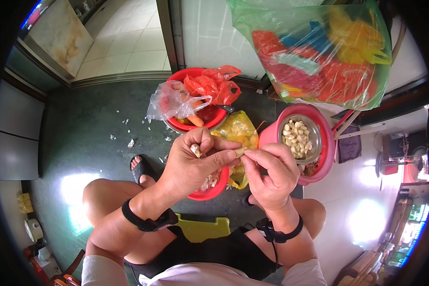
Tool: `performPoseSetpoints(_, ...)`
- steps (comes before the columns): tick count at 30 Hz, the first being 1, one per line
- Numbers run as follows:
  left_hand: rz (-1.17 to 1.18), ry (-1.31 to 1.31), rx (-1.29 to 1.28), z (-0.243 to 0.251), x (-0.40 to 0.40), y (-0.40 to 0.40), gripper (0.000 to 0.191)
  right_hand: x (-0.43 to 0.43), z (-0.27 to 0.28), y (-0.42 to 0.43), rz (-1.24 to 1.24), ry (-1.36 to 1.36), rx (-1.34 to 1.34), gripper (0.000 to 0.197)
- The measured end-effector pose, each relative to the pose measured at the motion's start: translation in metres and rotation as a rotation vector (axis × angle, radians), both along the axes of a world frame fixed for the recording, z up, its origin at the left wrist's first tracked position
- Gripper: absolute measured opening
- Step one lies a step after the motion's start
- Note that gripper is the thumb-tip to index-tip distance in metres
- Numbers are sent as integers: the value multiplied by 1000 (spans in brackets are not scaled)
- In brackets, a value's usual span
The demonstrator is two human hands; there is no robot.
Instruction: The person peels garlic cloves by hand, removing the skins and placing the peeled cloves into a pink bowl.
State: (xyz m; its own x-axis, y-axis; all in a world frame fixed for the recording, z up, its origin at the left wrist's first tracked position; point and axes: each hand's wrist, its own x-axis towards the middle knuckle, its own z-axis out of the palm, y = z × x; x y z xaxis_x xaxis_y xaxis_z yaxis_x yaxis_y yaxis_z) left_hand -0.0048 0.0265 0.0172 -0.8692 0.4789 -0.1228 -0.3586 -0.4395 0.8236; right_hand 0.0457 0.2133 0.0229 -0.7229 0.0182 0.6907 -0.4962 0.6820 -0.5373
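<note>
My left hand [196, 161] pinches one end of a garlic clove [240, 152] between thumb and forefinger, with another piece of garlic [196, 150] tucked in its curled fingers. The fingertips of my right hand [271, 175] grip the clove's other end. To the right, a steel bowl [319, 137] of peeled cloves [297, 137] sits in the top of a pink bucket [268, 134]. Beneath my hands stands a red basin [203, 196] with garlic skins [210, 181], partly hidden by my left hand. A yellow plastic bag [240, 125] lies beyond them.
A red bowl [220, 123] farther off holds carrots [196, 119], plastic bags and a black-handled knife [226, 108]. A green bag [382, 82] full of coloured bags hangs at upper right. Skin scraps [131, 143] dot the dark floor. A yellow-green stool [203, 228] shows between my legs.
</note>
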Motion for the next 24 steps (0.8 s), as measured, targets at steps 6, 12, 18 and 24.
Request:
performPoseSetpoints(6, 13, 77, 21, -7, 0, 1, 39, 0, -3, 6, -4, 118, 205, 30)
performPoseSetpoints(12, 22, -30, -20, -4, 2, 1, 41, 2, -5, 8, -3, 228, 323, 32)
performPoseSetpoints(18, -7, -218, 99, -3, 5, -1, 38, 3, -7, 10, 24, 268, 368, 33)
performPoseSetpoints(24, -31, -317, 200, -3, 6, -3, 35, 2, -4, 6, 5, 228, 274, 29)
